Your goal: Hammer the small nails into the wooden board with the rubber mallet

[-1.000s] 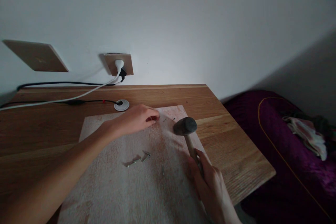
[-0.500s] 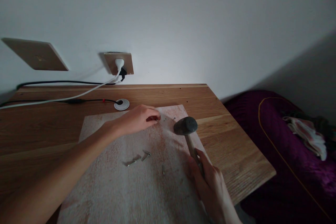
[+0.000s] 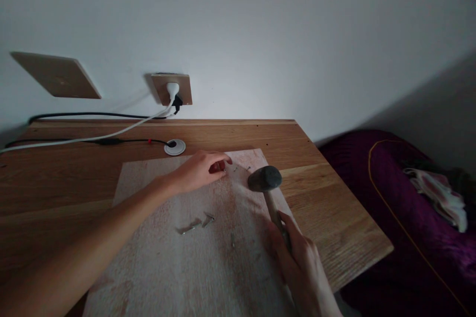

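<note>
One mallet point(image 3: 265, 179), one board point(image 3: 159, 267) and one tabletop point(image 3: 353, 228). Two hands point(image 3: 195, 173). Around the centre of the frame, at least five nails point(image 3: 233, 240), some too blurred to separate. Upper left: two wall plates point(image 3: 55, 78), two plugs point(image 3: 172, 89), one round grommet point(image 3: 180, 148).

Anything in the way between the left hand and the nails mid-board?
Nothing visible: just bare board between the left hand and the nails. The hammer, held in the right hand, is off to the right of that path.
</note>
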`<state>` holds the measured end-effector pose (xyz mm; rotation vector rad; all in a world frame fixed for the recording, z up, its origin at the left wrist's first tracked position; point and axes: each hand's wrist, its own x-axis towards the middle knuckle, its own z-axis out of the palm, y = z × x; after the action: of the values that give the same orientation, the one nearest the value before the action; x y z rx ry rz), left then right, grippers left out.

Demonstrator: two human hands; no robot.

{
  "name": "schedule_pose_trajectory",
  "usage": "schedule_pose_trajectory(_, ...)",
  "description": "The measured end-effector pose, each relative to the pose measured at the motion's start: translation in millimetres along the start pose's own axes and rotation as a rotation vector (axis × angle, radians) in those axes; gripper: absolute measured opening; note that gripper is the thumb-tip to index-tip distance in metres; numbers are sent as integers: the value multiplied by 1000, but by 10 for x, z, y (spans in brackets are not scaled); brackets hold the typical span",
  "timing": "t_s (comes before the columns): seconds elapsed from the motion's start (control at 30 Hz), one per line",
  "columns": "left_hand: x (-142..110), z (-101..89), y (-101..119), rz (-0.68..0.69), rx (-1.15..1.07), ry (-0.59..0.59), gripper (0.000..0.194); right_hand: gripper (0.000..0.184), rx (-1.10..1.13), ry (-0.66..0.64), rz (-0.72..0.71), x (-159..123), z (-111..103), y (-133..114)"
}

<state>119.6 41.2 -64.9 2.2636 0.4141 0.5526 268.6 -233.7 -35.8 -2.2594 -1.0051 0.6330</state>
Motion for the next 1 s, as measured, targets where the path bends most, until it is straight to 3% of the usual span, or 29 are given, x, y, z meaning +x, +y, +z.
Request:
schedule_pose_trajectory(0.17, -14, -7, -1, -39, -81, 13, 26, 66, 26, -2, 81, -28, -1, -103)
schedule_pose_trajectory(0.43, -27, 6, -51, -62, -152, 9, 46, 63, 109, -87, -25, -9, 88, -386)
schedule_pose_trajectory(0.57, -30, -4, -32, -60, -210, -9, 44, 62, 49, -144, -118, 85, 96, -544)
schedule_pose_trajectory(0.77, -13, -39, 16, -69, -159, -8, 54, 60, -1, -158, -171, 180, 157, -542)
schedule_pose_trajectory(1.0, -5, -20, -7, -89, -126, 2, 52, 60, 14, -155, -156, 168, 147, -554)
